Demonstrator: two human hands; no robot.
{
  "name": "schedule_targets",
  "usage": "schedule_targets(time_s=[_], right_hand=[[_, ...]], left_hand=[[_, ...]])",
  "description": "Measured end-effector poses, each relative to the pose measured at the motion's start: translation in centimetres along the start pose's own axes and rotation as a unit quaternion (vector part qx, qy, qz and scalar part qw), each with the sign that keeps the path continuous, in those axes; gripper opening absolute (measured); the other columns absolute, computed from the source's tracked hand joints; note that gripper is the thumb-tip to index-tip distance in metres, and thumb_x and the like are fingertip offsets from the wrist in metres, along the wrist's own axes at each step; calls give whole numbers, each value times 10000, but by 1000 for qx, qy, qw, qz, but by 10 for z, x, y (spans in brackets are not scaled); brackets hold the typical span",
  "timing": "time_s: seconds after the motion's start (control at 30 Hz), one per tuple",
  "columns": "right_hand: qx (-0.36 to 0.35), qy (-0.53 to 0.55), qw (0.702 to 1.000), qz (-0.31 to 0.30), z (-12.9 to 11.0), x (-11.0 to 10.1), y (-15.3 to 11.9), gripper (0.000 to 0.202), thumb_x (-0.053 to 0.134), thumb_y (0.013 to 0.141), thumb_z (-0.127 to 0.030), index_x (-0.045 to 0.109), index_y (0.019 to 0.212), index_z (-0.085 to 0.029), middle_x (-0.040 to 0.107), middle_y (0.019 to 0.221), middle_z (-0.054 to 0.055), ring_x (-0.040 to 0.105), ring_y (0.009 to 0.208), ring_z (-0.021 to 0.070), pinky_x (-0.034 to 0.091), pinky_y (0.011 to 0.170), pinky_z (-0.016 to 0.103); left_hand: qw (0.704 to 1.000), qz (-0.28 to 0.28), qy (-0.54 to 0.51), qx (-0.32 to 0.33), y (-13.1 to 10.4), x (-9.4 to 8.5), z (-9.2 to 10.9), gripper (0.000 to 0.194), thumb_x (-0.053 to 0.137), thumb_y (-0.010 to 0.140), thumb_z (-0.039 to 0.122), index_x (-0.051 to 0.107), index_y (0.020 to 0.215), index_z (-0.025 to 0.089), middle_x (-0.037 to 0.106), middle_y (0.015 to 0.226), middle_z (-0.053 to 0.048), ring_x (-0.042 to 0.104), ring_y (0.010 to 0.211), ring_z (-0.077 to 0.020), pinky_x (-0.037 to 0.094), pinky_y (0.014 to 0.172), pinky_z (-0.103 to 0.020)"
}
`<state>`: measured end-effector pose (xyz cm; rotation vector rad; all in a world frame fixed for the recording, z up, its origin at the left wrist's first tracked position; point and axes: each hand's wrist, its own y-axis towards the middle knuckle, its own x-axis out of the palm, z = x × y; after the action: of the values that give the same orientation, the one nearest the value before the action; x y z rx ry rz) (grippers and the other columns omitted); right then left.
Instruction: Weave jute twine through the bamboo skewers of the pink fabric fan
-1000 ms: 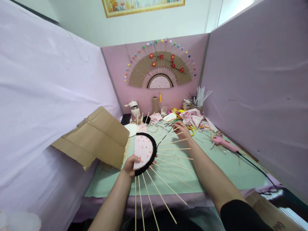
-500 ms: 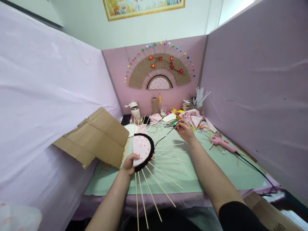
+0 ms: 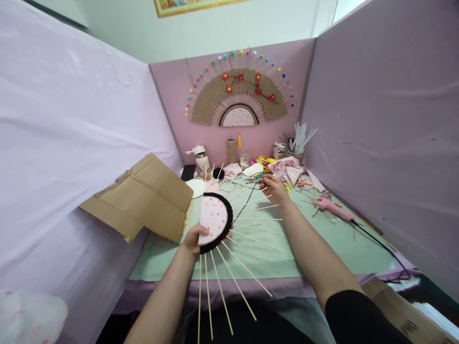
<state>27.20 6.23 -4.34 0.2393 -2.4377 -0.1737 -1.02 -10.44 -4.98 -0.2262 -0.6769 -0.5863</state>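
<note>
Head view: half-disc (image 3: pixel 214 216) in left hand (image 3: pixel 195 238).

Pink dotted half-disc (image 3: pixel 215 215) in the left grip (image 3: pixel 194 238), black cord (image 3: pixel 245 204) in the right grip (image 3: pixel 274 188).

Your left hand (image 3: pixel 195 237) has the half-disc (image 3: pixel 214 216) in its grip, sticks (image 3: pixel 258 219) spreading from the rim to that hand's right, and a cord (image 3: pixel 245 203) runs from there to your right hand (image 3: pixel 274 189). The cardboard (image 3: pixel 143 196) sits left of your left hand; the glue gun (image 3: pixel 335 209) lies on the worktop (image 3: pixel 330 251), right of your right hand. Beyond both hands stand the bottle (image 3: pixel 202 166) and tube (image 3: pixel 231 151), before the partition (image 3: pixel 215 135) bearing the hung fan (image 3: pixel 208 106).
</note>
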Motion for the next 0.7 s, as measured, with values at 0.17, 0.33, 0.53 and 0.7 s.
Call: schedule_targets(time_s=[0.17, 0.33, 0.53, 0.7], right_hand=[[12, -2, 1000, -18, 8, 2, 0, 233, 774, 594, -242, 646, 787, -221, 713, 784, -4, 609, 584, 98, 499, 595, 248], [28, -25, 999, -36, 19, 10, -2, 269, 787, 588, -274, 651, 812, -215, 721, 851, 27, 649, 641, 130, 520, 628, 270], [48, -17, 998, -40, 39, 32, -12, 269, 804, 582, -279, 652, 791, -206, 721, 864, 36, 678, 746, 162, 535, 714, 294], [73, -12, 996, -56, 52, 49, -27, 260, 792, 610, -284, 654, 816, -204, 721, 890, 47, 678, 846, 179, 522, 825, 326]], left_hand=[[1000, 3, -6, 8, -1, 1, -2, 850, 565, 568, 97, 351, 1388, 159, 581, 1233, -190, 609, 1020, -354, 557, 681, -351], [1000, 7, 19, 2, -2, 2, -4, 770, 577, 570, 106, 435, 1327, 101, 638, 1124, -213, 645, 937, -349, 553, 669, -353], [998, -30, 22, -47, -1, 4, -10, 741, 594, 553, 100, 483, 1285, 81, 658, 1074, -218, 647, 922, -363, 546, 654, -372], [995, -46, 25, -87, 0, 1, -16, 760, 608, 539, 71, 485, 1289, 83, 678, 1028, -206, 651, 901, -367, 545, 628, -382]])
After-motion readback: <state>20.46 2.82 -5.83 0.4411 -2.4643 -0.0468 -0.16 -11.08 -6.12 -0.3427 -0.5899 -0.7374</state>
